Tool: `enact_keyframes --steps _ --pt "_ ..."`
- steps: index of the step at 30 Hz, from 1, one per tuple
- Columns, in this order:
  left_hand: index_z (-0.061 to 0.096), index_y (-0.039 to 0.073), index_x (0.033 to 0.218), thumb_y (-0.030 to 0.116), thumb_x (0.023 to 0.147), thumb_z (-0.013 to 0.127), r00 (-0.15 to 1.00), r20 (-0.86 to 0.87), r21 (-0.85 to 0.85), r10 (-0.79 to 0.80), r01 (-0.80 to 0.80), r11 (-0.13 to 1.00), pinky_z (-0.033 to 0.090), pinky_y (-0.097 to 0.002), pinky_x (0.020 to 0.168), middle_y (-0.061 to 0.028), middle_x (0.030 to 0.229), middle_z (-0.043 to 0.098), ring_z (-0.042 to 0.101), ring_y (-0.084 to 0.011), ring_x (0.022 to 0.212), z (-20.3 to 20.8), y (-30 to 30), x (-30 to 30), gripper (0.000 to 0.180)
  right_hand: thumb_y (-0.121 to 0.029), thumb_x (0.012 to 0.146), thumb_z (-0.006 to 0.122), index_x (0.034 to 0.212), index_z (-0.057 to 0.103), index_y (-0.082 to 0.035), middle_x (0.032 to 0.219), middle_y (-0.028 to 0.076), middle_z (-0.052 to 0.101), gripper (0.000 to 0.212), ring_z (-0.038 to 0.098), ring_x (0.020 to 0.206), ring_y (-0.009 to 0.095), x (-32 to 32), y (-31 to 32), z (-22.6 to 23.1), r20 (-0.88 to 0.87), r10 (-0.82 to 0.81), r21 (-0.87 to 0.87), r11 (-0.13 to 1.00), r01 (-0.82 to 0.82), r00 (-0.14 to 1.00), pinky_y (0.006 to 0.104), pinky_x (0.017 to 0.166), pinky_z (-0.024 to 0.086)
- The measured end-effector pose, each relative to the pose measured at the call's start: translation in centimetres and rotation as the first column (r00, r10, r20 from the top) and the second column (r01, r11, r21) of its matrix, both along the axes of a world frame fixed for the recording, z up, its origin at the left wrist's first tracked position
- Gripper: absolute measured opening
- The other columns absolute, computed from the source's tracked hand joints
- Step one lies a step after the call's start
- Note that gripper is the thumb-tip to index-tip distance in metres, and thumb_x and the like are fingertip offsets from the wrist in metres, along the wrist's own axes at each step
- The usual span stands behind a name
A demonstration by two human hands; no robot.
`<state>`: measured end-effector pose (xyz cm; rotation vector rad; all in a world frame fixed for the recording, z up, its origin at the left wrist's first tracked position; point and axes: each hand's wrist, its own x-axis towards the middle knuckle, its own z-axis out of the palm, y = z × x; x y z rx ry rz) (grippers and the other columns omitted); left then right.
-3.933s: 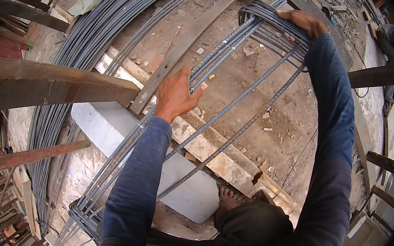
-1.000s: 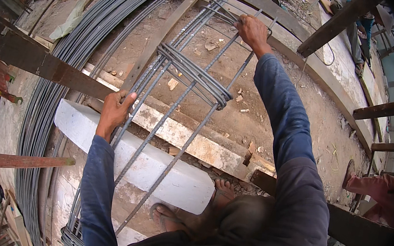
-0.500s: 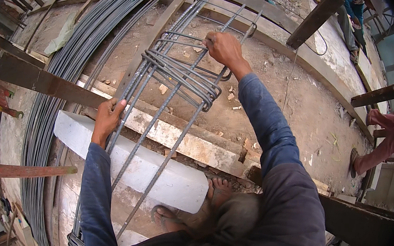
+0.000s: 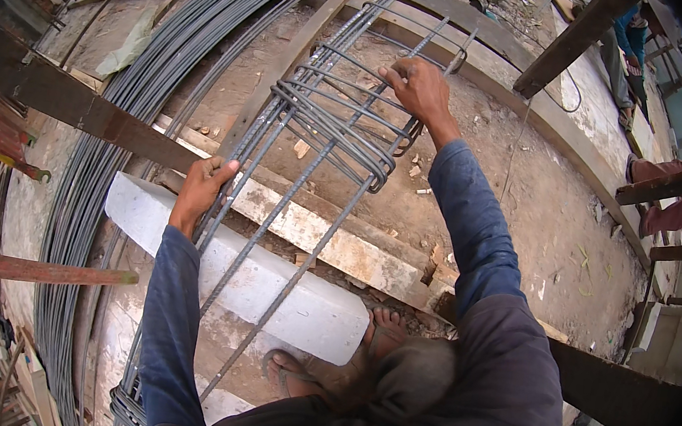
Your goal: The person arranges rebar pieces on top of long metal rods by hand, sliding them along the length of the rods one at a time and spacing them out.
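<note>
Since half a second ago: right hand (image 4: 416, 87) shifted slightly along the stirrups. Left hand (image 4: 202, 189) — fingers closed round the rebar cage (image 4: 293, 191) over the concrete block (image 4: 266, 280). Right hand clenched on bunched stirrups (image 4: 342, 125) — risk: pinched fingers if they slide.

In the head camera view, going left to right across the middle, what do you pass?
Curved bundle of grey steel rods → left hand → cluster of bent steel stirrup rings → right hand → dark slanted wooden post
</note>
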<state>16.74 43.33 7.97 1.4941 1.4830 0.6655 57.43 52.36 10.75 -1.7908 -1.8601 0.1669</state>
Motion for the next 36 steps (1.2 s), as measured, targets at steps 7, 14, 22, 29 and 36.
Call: enact_keyframes --steps 7,14,22,29,36 --pt "0.067 -0.003 0.084 0.021 0.089 0.074 0.967 0.235 -0.340 0.100 -0.015 0.940 0.044 -0.0239 0.046 -0.0046 0.065 0.064 0.056 -0.0099 0.050 0.5 1.5 -0.3 0.025 -0.050 0.083 0.071 0.093 0.076 -0.010 0.095 0.016 0.068 0.041 0.066 0.089 0.033 2.9 0.7 -1.2 0.172 -0.175 0.053 0.984 0.168 0.970 0.0492 0.074 0.049" --pt "0.066 -0.001 0.079 0.019 0.085 0.077 0.959 0.236 -0.353 0.155 -0.064 0.933 0.042 -0.0252 0.043 -0.0057 0.064 0.064 0.056 -0.0108 0.047 0.4 1.7 -0.6 0.024 -0.048 0.090 0.062 0.110 0.072 -0.011 0.114 0.014 0.068 0.043 0.061 0.111 0.030 1.7 1.9 -0.2 0.368 0.050 0.182 0.975 -0.125 0.928 0.0466 0.105 0.039" --pt "0.069 -0.002 0.087 0.027 0.084 0.078 0.985 0.170 -0.113 0.007 0.013 0.994 0.041 -0.0246 0.049 -0.0040 0.067 0.064 0.055 -0.0090 0.053 -0.2 1.4 0.0 0.030 -0.058 0.098 0.044 0.136 0.055 -0.009 0.128 0.023 0.057 0.063 0.054 0.121 0.038 -4.8 6.4 -3.9 0.142 0.367 0.061 0.924 -0.378 0.919 0.0493 0.102 0.043" --pt "0.070 -0.006 0.099 0.028 0.088 0.074 0.999 0.007 -0.125 0.045 -0.044 0.991 0.045 -0.0233 0.057 -0.0074 0.073 0.068 0.060 -0.0085 0.064 2.0 0.5 0.0 0.035 -0.067 0.093 0.045 0.134 0.055 -0.006 0.137 0.027 0.049 0.074 0.048 0.126 0.045 -6.0 6.9 -2.8 0.283 0.292 0.008 0.952 -0.307 0.913 0.0504 0.104 0.043" --pt "0.068 0.001 0.086 0.030 0.088 0.075 0.923 0.353 -0.427 0.155 0.012 0.904 0.045 -0.0232 0.052 -0.0027 0.071 0.065 0.057 -0.0084 0.056 0.6 1.1 -1.3 0.029 -0.064 0.091 0.054 0.127 0.059 -0.004 0.118 0.026 0.059 0.070 0.059 0.108 0.043 -5.6 5.5 -1.9 0.099 0.283 -0.082 0.958 -0.275 0.954 0.0509 0.092 0.048"
